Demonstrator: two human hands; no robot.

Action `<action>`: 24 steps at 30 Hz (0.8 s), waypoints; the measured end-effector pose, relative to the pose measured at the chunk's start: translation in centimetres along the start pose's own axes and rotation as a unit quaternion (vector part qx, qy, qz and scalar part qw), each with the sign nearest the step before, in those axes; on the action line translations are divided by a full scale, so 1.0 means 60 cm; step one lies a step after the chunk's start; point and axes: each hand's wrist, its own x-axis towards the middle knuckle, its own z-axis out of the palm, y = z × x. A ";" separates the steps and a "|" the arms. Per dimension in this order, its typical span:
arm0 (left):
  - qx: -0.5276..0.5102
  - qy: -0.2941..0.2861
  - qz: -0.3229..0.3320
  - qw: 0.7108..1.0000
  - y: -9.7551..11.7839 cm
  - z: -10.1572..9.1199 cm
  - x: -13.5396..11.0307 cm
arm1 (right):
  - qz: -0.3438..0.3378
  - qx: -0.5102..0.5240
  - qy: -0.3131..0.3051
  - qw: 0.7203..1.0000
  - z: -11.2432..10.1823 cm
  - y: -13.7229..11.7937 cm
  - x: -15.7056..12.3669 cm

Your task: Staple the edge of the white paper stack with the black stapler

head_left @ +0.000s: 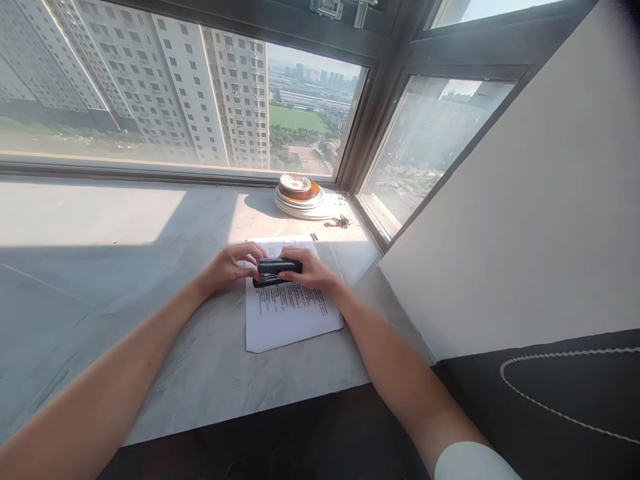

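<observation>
A black stapler (276,270) lies across a printed sheet of white paper (287,313) on the grey stone window ledge (125,267). My left hand (231,264) curls its fingers round the stapler's left end. My right hand (309,268) grips the stapler's right end from above, fingers wrapped over the top. Both hands rest on the paper's upper half. The paper's lower left corner is folded or cut off.
A stack of plates (300,196) stands at the back of the ledge by the window corner, with a small dark bunch of keys (340,222) beside it. A white wall panel (525,220) rises on the right. Dark fabric (550,407) covers the near right.
</observation>
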 end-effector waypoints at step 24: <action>0.352 -0.013 0.004 0.936 -0.024 -0.001 0.005 | 0.105 -0.186 0.385 0.898 -0.057 0.036 -0.026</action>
